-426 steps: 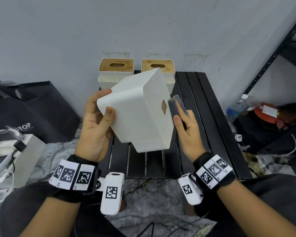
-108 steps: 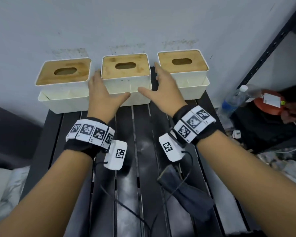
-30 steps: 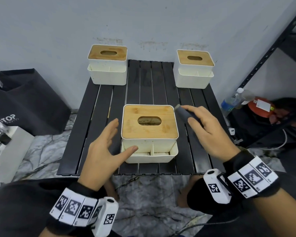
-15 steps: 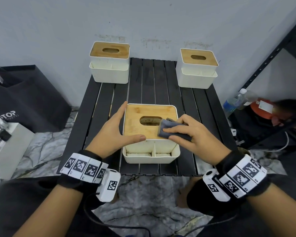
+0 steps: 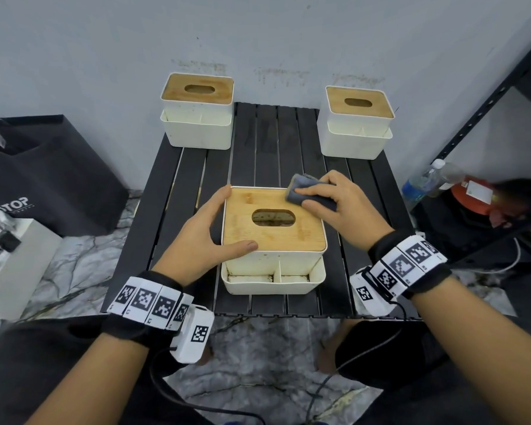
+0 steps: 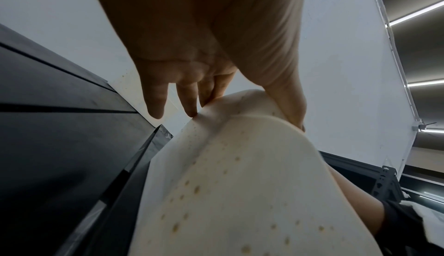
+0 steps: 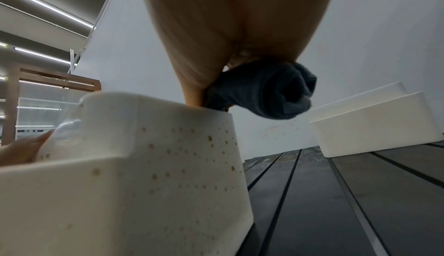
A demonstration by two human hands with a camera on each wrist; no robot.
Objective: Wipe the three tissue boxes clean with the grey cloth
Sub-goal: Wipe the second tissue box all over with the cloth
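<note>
Black bag (image 5: 43, 176) left edge. Left hand (image 5: 201, 237) grasping near tissue box (image 5: 273, 240) at centre, on desk (image 5: 273, 148). Two boxes (image 5: 196, 110) (image 5: 357, 121) upper frame. Right hand (image 5: 344, 207) gripping grey cloth (image 5: 304, 191) on lid's far-right corner. Bottle (image 5: 423, 182) right.

Count at this moment. Tissue boxes: 3, all on the slatted table (image 5: 267, 142), each white with a wooden lid; one box (image 5: 273, 240) at the near edge, one box (image 5: 196, 115) at the far left corner, one box (image 5: 357, 122) at the far right corner. Grey cloth (image 5: 307, 194): 1, on the far right corner of the near box's lid. Hands: 2, left hand (image 5: 196, 237) and right hand (image 5: 347, 207). Wristbands with square markers: 2, one per wrist. Beside the table: bottle (image 5: 420, 184), 1; black bag (image 5: 40, 173), 1.
</note>
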